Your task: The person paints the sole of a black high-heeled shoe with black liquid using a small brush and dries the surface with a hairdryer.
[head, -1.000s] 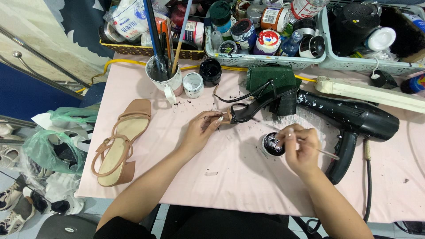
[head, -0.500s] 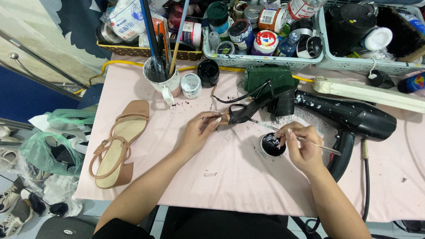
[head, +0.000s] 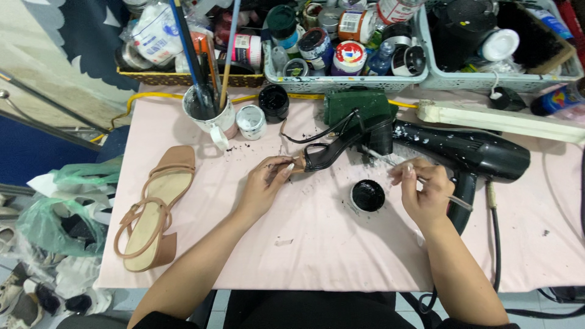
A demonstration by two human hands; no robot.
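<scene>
Black strappy heeled sandal (head: 341,143) is pinched at its toe by left hand (head: 265,183); thin brush (head: 420,180), gripped by right hand (head: 426,195), should be loaded sparingly from the open black paint pot (head: 368,195) mid-bench.

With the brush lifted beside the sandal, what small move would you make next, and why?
Probably bring the brush tip onto the heel of the black sandal. The right hand holds the brush above the open paint pot with its tip close to the heel, and the left hand steadies the sandal's toe. Whether the bristles are loaded cannot be seen.

Shoe-repair workshop: paint jars (head: 348,58), brushes (head: 198,55), hair dryer (head: 469,152), sandals (head: 152,210).
</scene>
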